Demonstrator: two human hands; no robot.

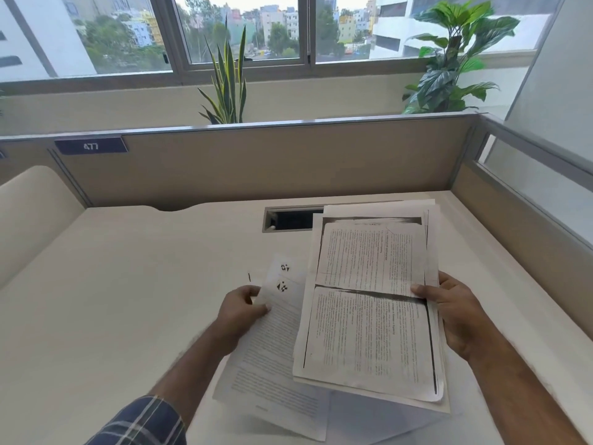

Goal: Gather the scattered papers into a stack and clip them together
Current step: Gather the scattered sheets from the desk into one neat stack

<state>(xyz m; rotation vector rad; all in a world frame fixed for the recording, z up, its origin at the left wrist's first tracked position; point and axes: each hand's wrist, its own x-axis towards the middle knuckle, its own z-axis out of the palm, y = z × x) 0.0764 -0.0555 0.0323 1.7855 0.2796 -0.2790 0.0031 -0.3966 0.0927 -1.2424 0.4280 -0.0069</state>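
Observation:
My right hand [455,316] grips the right edge of a stack of printed papers [369,300], held tilted above the white desk [128,300], thumb on the top photocopied sheet. My left hand [240,311] pinches the upper left edge of a single printed sheet [276,354] with small black figures near its top; this sheet lies partly under the stack's left side. A thin dark object [249,277], small and hard to identify, lies on the desk just above my left hand.
A rectangular cable slot [288,219] is cut into the desk behind the stack. Beige partition walls [256,162] close the desk at the back and right. Two potted plants [229,85] stand behind the partition by the window.

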